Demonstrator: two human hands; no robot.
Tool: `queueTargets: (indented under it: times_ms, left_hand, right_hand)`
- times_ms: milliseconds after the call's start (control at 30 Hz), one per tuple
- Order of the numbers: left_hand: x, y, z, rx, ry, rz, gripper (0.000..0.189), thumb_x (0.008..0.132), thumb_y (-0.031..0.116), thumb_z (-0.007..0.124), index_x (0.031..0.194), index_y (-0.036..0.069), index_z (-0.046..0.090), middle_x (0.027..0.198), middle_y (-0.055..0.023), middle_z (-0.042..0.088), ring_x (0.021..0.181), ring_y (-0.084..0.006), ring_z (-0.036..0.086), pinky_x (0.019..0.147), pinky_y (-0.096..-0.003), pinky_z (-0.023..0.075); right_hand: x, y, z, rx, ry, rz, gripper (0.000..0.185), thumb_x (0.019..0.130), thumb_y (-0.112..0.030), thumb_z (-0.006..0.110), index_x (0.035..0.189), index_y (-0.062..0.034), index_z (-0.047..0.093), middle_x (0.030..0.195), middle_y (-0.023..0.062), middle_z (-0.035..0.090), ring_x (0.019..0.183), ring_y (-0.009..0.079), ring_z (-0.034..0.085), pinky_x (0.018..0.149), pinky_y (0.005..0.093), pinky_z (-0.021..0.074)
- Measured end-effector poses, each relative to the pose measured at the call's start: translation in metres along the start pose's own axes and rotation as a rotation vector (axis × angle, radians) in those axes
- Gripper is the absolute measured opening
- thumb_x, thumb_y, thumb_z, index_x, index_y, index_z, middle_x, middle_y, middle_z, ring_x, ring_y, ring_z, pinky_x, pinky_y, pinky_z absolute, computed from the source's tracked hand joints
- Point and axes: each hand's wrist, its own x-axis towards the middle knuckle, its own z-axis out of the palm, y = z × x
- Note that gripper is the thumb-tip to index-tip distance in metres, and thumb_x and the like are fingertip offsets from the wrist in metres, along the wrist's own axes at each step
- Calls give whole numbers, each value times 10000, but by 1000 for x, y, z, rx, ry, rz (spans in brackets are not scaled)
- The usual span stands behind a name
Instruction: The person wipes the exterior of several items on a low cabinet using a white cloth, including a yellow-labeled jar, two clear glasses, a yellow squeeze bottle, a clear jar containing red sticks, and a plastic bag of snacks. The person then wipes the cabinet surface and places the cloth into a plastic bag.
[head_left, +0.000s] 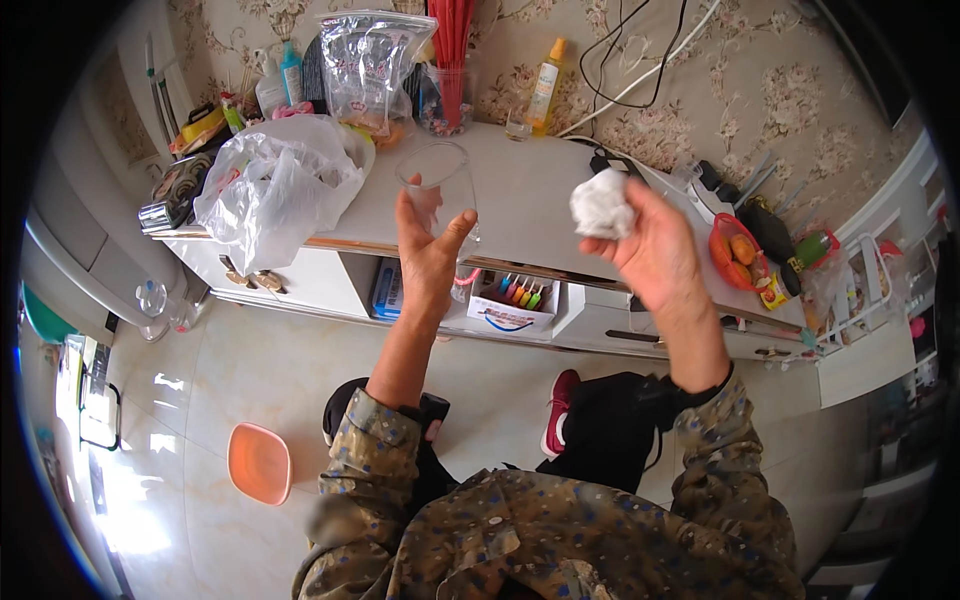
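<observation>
My left hand (431, 240) holds a clear, see-through cup (442, 169) by its side, mouth up and tilted. The fingers behind it show through the wall. In my right hand (652, 244) is a crumpled white wad (602, 204), which looks like tissue or cloth. That hand is raised over the front of the white cabinet top (517, 202), apart from the cup. A crumpled translucent plastic bag (281, 180) lies left of my left hand and hangs over the cabinet edge.
Along the wall stand a silver pouch (371, 67), a container of red sticks (450, 90), a small glass (517, 125) and a yellow bottle (546, 86). A red basket of orange fruit (739, 251) sits at right. On the floor is an orange bin (259, 463).
</observation>
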Motion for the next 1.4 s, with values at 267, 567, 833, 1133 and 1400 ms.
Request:
queueTargets:
  times_ms: [267, 567, 833, 1133, 1400]
  left_hand:
    - [39, -33, -9, 206, 105, 68, 766, 745, 120, 733, 1335, 1, 259, 1242, -201, 434, 1180, -275, 402, 994, -356, 326]
    - [62, -53, -23, 357, 173, 117, 797, 714, 130, 758, 1332, -13, 276, 1251, -202, 446, 1192, -286, 411, 1006, -359, 316]
    - [78, -58, -36, 398, 145, 120, 849, 710, 117, 756, 1370, -5, 235, 1301, -205, 397, 1231, -305, 377, 1018, -372, 310]
    - [65, -43, -40, 537, 170, 48, 1040, 654, 206, 798, 1382, -88, 116, 1388, -297, 233, 1300, -387, 259, 1092, -405, 174]
    - [48, 0, -55, 358, 90, -225, 1033, 678, 300, 773, 1410, -27, 122, 1401, -292, 222, 1285, -372, 305, 1022, -415, 309]
  right_hand:
    - [128, -33, -47, -835, 256, -401, 309, 835, -351, 635, 906, -50, 639, 785, 43, 624, 703, 126, 587, 604, 259, 462]
    - [231, 16, -74, -1664, 331, -358, 377, 858, -318, 544, 1208, -176, 554, 1015, 113, 648, 908, 301, 617, 756, 409, 476]
    - [241, 24, -91, -1558, 224, -283, 521, 836, -316, 607, 1296, -115, 467, 889, 126, 651, 798, 211, 626, 704, 328, 479]
    - [107, -97, -176, -1245, 165, -221, 511, 847, -269, 644, 1276, -58, 465, 853, 79, 620, 747, 117, 581, 631, 240, 459]
    - [-241, -355, -381, -2399, 826, -133, 323, 806, -176, 637, 1093, -31, 610, 980, 137, 655, 886, 258, 619, 799, 336, 467]
